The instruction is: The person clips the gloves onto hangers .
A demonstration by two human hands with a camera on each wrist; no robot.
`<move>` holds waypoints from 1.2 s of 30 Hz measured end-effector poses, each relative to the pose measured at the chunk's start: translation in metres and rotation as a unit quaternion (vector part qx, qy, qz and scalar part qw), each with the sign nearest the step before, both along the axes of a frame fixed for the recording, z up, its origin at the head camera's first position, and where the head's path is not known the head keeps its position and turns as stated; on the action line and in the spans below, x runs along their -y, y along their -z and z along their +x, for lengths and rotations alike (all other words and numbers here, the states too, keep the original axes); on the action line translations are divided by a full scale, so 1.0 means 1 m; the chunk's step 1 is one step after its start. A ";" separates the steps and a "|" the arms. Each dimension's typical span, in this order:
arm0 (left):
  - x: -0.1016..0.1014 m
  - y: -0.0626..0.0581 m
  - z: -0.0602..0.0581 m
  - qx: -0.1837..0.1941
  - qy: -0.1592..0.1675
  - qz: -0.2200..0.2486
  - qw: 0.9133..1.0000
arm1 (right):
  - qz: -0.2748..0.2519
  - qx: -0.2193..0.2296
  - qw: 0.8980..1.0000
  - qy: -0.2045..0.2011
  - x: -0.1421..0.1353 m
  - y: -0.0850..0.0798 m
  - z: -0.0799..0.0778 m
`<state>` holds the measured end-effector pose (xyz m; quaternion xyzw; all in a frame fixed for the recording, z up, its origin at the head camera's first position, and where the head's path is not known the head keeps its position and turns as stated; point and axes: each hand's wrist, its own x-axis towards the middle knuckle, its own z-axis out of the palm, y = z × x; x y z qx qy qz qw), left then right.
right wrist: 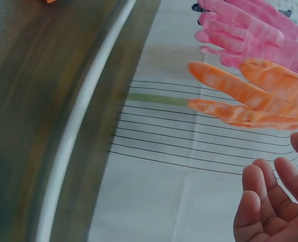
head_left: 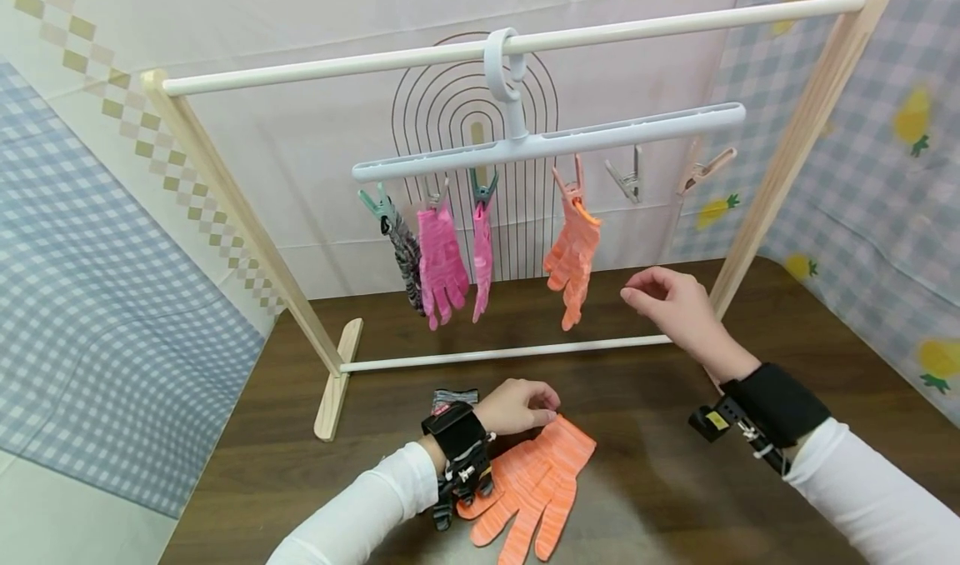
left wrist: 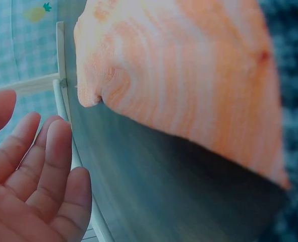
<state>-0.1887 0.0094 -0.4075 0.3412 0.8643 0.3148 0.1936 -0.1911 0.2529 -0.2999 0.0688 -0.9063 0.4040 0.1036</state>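
My left hand (head_left: pixel 519 405) is over the table at the cuff of an orange glove (head_left: pixel 538 482) that lies palm-flat. In the left wrist view its loosely bent fingers (left wrist: pixel 58 146) hold nothing, and the glove's striped fabric fills the upper part. A dark grey knit glove (head_left: pixel 454 397) lies partly hidden under my left wrist. My right hand (head_left: pixel 671 302) hovers in front of the rack, right of a hanging orange glove (head_left: pixel 573 257), fingers loosely bent with nothing between them. That glove hangs from a pink clothespin (head_left: pixel 572 183) under the pale blue hanger (head_left: pixel 622 134).
A wooden rack with a white top rod (head_left: pixel 337 68) and low crossbar (head_left: pixel 510 353) stands across the table. Further left on the hanger are a grey glove (head_left: pixel 407 257) and two pink gloves (head_left: pixel 442 265). A grey clothespin (head_left: pixel 628 177) and a beige clothespin (head_left: pixel 705 171) hang at right.
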 end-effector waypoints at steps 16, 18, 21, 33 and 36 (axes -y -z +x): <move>-0.001 0.006 0.002 0.028 0.024 -0.019 0.999 | -0.031 -0.056 0.998 0.023 0.007 -0.040 -0.003; -0.001 0.006 0.003 0.026 0.029 -0.021 0.999 | -0.037 -0.050 0.998 0.022 0.008 -0.044 -0.004; -0.001 0.006 0.003 0.023 0.035 -0.027 0.999 | -0.048 -0.049 0.997 0.025 0.011 -0.049 -0.006; 0.010 0.007 -0.001 0.026 0.069 -0.037 0.997 | -0.082 -0.051 0.994 0.050 0.023 -0.055 -0.015; 0.012 0.007 -0.003 0.029 0.074 -0.037 0.996 | -0.092 -0.056 0.992 0.058 0.026 -0.058 -0.018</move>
